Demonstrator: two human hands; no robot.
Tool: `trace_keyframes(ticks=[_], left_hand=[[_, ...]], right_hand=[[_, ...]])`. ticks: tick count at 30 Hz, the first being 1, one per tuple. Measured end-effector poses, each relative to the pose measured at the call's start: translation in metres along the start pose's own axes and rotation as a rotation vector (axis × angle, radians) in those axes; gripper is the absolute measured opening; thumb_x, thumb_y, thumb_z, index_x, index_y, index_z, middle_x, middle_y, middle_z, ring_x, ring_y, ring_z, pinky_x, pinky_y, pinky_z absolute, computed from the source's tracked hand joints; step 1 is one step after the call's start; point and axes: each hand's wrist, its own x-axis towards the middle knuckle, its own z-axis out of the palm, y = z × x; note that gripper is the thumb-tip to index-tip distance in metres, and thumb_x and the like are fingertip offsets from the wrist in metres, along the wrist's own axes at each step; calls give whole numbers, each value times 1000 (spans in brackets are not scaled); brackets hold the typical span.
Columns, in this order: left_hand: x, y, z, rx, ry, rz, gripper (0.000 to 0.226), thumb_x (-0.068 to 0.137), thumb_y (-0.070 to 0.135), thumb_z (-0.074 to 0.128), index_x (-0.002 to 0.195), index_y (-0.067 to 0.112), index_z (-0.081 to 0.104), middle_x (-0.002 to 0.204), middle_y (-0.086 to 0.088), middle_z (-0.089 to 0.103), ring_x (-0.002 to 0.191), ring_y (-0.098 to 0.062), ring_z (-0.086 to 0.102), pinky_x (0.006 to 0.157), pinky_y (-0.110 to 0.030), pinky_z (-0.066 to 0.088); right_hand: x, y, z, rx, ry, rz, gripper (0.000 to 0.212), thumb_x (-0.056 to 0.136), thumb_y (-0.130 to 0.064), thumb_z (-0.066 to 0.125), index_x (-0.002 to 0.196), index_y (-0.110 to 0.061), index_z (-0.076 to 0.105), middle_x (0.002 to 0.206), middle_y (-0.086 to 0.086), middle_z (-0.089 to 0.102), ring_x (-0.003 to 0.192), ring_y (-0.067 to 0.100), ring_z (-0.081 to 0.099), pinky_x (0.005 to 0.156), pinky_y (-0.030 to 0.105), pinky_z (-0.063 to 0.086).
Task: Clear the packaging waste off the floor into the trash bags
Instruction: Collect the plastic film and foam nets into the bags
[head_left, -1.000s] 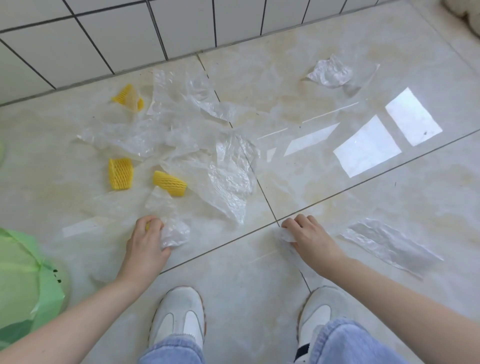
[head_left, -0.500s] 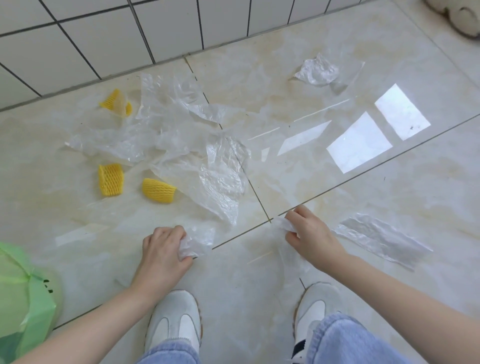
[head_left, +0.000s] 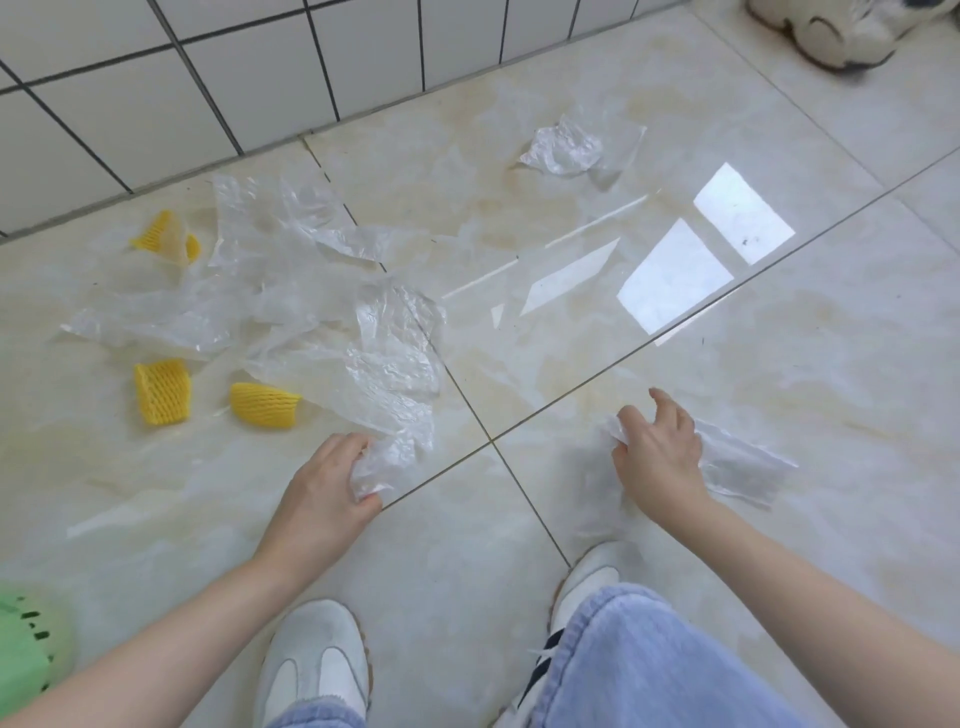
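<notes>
Clear plastic wrap lies scattered over the glossy floor tiles. My left hand grips a crumpled clear piece that touches the tip of a larger clear sheet. My right hand pinches a small wad of clear film and reaches over a flat strip of film. Three yellow foam nets lie at the left: one, a second and a third near the wall. Another crumpled clear piece sits farther off. A green trash bag shows at the lower left corner.
A white tiled wall bounds the floor at the top. My two white shoes stand at the bottom, with blue jeans over the right one. A pale rounded object sits at the top right corner.
My left hand has dragged its crumpled piece to the right, up to the big sheet's tip. My right hand has moved right with its wad, onto the flat strip.
</notes>
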Motion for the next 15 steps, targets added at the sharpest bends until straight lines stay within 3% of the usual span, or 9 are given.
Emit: trace_keyframes(ticks=[3,6,9,12,15], left_hand=[[1,2,-1,31,-18,5,35,69,4,72,84,27,49,83,5,47,73,-18,48,62,-24,28],[1,-1,-3,40,-15,-4,38,67,3,71,78,29,46,80,7,43,69,-18,47,62,-28,32],[0,-4,-3,25,-6,-35,35,68,2,70,75,29,48,80,8,44,68,-16,49,59,-26,34],[0,-5,-3,-6,2,-35,39,68,2,68,73,33,45,82,9,44,68,-9,50,59,-20,35],[2,-5,-4,-13,12,-48,32,69,0,68,74,24,49,86,6,46,72,-18,51,62,-26,35]], right_hand=[[7,13,6,100,-78,137,24,91,-8,41,112,-16,48,153,15,15,138,39,18,106,56,28],[8,19,14,102,-16,60,21,94,-14,43,113,-9,50,144,20,26,126,42,27,98,48,36],[7,15,19,77,58,-24,20,92,-13,50,110,-5,55,131,18,38,108,38,37,80,38,36],[7,9,22,55,114,-110,17,88,-1,50,104,-3,56,114,17,47,88,27,32,69,34,31],[7,-2,24,31,90,-187,25,82,8,46,103,-2,56,105,16,50,82,24,31,68,35,32]])
